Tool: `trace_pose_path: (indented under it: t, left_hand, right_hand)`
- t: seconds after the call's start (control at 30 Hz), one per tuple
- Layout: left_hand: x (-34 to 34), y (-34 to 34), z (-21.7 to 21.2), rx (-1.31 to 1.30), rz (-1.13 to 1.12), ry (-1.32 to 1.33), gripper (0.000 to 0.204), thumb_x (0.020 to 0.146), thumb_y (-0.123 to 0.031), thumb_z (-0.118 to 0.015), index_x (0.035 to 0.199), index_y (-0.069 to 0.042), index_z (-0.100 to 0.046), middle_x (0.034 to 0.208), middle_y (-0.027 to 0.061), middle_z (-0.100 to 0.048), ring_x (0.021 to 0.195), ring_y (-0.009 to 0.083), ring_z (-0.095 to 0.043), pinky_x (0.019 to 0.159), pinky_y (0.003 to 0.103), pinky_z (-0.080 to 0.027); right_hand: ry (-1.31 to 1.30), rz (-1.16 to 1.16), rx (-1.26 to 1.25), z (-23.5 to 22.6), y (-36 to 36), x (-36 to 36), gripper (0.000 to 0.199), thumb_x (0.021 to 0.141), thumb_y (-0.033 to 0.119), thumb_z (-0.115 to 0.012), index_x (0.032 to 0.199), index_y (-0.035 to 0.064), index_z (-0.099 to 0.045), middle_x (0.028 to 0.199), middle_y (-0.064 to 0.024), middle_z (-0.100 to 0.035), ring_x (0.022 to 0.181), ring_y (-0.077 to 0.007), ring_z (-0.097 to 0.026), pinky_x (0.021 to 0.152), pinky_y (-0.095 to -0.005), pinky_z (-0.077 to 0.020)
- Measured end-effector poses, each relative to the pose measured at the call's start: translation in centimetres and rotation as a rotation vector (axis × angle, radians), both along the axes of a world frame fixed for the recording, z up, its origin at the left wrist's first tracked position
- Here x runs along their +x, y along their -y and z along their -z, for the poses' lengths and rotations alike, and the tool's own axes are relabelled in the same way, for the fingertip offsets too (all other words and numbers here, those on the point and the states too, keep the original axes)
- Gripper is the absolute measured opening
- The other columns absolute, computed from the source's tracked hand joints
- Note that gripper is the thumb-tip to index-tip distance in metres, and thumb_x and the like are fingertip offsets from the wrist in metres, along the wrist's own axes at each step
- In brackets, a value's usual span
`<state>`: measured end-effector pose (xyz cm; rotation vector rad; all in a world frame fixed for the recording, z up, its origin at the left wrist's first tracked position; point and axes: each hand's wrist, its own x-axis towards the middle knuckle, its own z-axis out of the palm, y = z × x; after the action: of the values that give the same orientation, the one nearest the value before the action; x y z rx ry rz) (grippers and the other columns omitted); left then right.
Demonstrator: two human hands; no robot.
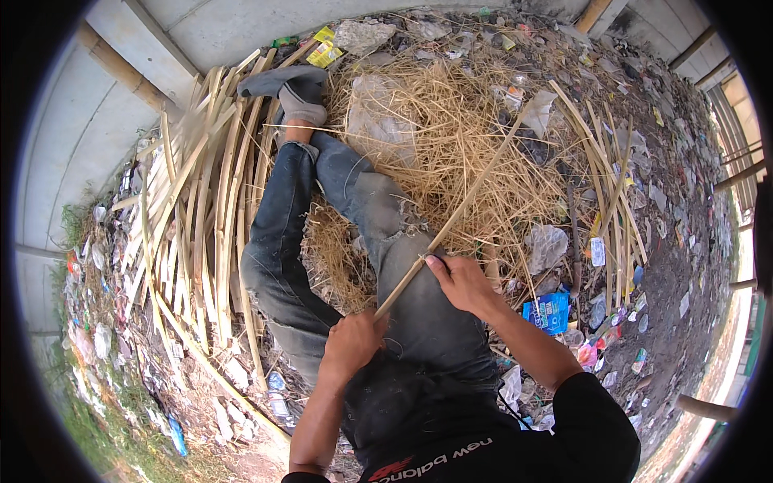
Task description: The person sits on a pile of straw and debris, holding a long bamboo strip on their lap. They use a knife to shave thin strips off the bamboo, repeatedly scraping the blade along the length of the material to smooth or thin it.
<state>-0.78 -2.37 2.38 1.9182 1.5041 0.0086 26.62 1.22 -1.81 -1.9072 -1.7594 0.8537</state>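
A long, pale bamboo strip (471, 197) slants across my lap, from my left hand up and away to the right. My left hand (352, 346) is closed around its near end, by my thigh. Farther along, my right hand (460, 282) has its thumb against the strip, with the other fingers curled underneath and mostly hidden. A small pale sliver sticks up by that thumb; whether a blade is in the right hand cannot be seen. My bent legs in worn jeans (278, 217) lie under the strip.
Many bamboo strips (228, 217) lie piled at my left, and a smaller bundle (616, 209) lies at the right. Thin shavings (451, 137) heap beyond my legs. Litter, including a blue packet (547, 313), covers the ground. A grey wall (233, 28) stands behind.
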Motion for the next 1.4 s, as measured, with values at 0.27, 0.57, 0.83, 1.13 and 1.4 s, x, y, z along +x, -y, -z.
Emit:
trace_pose_path:
  t: [0.27, 0.57, 0.83, 1.13, 1.4]
  left_hand:
    - [0.5, 0.1, -0.6, 0.034, 0.017, -0.051, 0.033, 0.102, -0.037, -0.063, 0.099, -0.004, -0.067, 0.078, 0.0249, -0.07, 0.076, 0.0468, -0.071, 0.072, 0.057, -0.056]
    - [1.0, 1.1, 0.1, 0.132, 0.015, -0.167, 0.03, 0.101, -0.036, -0.063, 0.091, -0.007, -0.065, 0.073, 0.0203, -0.072, 0.074, 0.0432, -0.074, 0.069, 0.055, -0.06]
    - [0.9, 1.2, 0.7, 0.298, 0.047, -0.102, 0.027, 0.099, -0.033, -0.066, 0.089, -0.008, -0.064, 0.069, 0.0194, -0.07, 0.064, 0.0396, -0.072, 0.058, 0.051, -0.059]
    - [1.2, 1.3, 1.2, 0.309, 0.051, -0.159, 0.027, 0.1, -0.033, -0.065, 0.088, -0.009, -0.062, 0.064, 0.0176, -0.068, 0.061, 0.0372, -0.072, 0.053, 0.047, -0.058]
    - [1.4, 1.2, 0.8, 0.184, 0.034, -0.185, 0.025, 0.1, -0.033, -0.065, 0.103, -0.008, -0.066, 0.069, 0.0203, -0.069, 0.067, 0.0433, -0.071, 0.063, 0.054, -0.058]
  right_hand:
    - [-0.13, -0.049, 0.041, 1.1, 0.0, -0.3, 0.06, 0.109, 0.05, -0.052, 0.091, -0.0053, -0.069, 0.063, -0.023, -0.057, 0.063, -0.039, -0.062, 0.064, -0.0471, -0.0471]
    - [-0.131, 0.001, -0.098, -0.7, 0.2, -1.2, 0.062, 0.104, 0.057, -0.056, 0.09, 0.0011, -0.078, 0.063, -0.0237, -0.06, 0.064, -0.0436, -0.064, 0.062, -0.0488, -0.0496]
    - [-0.773, -0.033, -0.783, -0.3, -1.4, 1.4, 0.07, 0.104, 0.06, -0.057, 0.063, 0.0041, -0.054, 0.05, -0.0002, -0.039, 0.048, -0.0149, -0.045, 0.05, -0.0368, -0.0338]
    - [-0.063, 0.275, -0.087, 0.4, -2.8, 3.9, 0.059, 0.107, 0.052, -0.053, 0.084, 0.0001, -0.071, 0.062, -0.018, -0.061, 0.058, -0.0371, -0.06, 0.06, -0.0479, -0.0452]
    - [0.077, 0.008, -0.028, 0.5, 0.8, 0.8, 0.06, 0.106, 0.056, -0.05, 0.088, 0.003, -0.073, 0.068, -0.0221, -0.065, 0.07, -0.0449, -0.068, 0.064, -0.051, -0.0516]
